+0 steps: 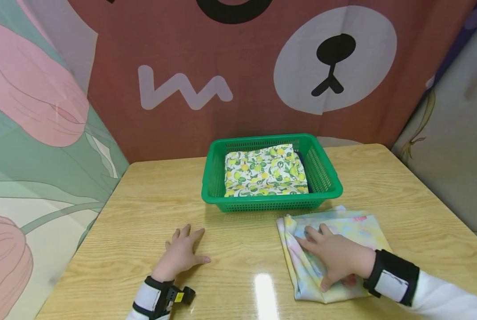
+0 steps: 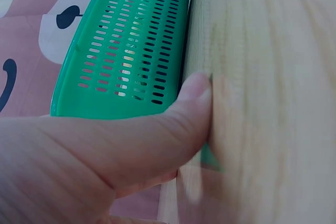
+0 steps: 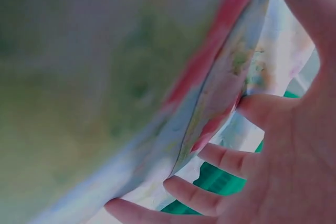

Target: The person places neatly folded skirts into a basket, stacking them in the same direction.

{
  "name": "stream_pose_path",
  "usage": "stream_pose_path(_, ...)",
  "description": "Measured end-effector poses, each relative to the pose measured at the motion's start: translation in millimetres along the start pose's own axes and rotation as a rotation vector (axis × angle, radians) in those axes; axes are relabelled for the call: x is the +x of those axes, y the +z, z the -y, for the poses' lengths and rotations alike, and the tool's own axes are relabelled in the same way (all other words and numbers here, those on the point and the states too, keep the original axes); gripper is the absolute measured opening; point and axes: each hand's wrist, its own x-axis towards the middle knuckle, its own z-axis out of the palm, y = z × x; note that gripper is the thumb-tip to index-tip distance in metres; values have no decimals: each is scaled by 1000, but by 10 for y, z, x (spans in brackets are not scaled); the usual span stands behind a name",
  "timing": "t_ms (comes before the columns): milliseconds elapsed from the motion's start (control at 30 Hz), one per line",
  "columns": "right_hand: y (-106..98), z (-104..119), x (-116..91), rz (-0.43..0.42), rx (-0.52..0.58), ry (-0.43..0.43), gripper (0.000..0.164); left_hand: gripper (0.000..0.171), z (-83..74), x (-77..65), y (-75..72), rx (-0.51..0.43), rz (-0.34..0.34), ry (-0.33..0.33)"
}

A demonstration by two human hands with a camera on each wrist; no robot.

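A folded pastel tie-dye cloth point(image 1: 366, 233) in yellow, blue and pink lies at the right front of the table in the head view. My right hand point(image 1: 338, 255) rests on it with spread fingers. In the right wrist view the fingertips touch the edge of the cloth point(image 3: 142, 77), which fills much of that picture. On the bare wood to the left, my left hand point(image 1: 178, 255) lies with fingers spread, holding nothing. Its thumb point(image 2: 178, 114) shows in the left wrist view, the basket beyond it.
A green plastic basket point(image 1: 212, 178) stands at the back middle, holding a folded lemon-print cloth point(image 1: 264, 173) with something dark under its right side. The wooden table point(image 1: 154, 195) meets a brown bear-print curtain point(image 1: 174, 129) behind and a floral covering point(image 1: 38, 195) on the left.
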Motion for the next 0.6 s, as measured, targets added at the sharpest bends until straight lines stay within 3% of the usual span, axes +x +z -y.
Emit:
stream_pose_path(300,-45,288,259,-27,-79,-64,111,81,-6,-7,-7,2,-2,9)
stream_pose_path(600,-41,525,491,-33,-107,-20,108,81,-11,-16,-11,-11,0,7)
